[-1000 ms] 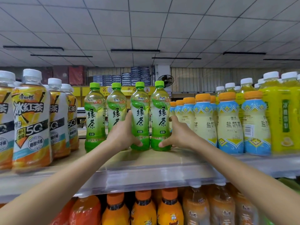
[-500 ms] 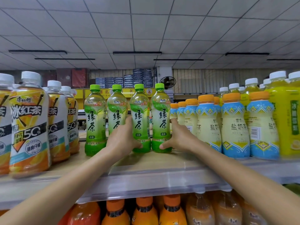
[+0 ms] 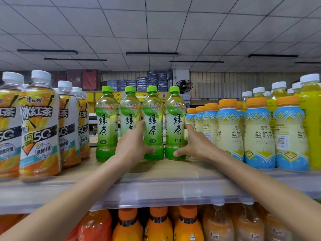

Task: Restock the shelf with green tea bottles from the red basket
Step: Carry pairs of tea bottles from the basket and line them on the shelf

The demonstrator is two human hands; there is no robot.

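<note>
Several green tea bottles with green caps stand upright in a row at the back of the top shelf (image 3: 166, 173). My left hand (image 3: 132, 145) grips the third green tea bottle (image 3: 152, 122) low on its left side, thumb across its front. My right hand (image 3: 194, 145) holds the rightmost green tea bottle (image 3: 175, 122) from the right, thumb on its base. Two more green tea bottles (image 3: 106, 122) stand to the left, one half hidden behind my left hand. The red basket is out of view.
Iced tea bottles (image 3: 40, 126) with white caps crowd the shelf's left. Blue and cream bottles (image 3: 257, 133) with orange caps and yellow bottles (image 3: 311, 119) fill the right. Orange drink bottles (image 3: 158, 225) sit on the shelf below. Bare shelf lies in front of the green row.
The two held bottles have slid back and a little left, closing up with the row. The view has tilted slightly upward. Both hands keep their hold.
</note>
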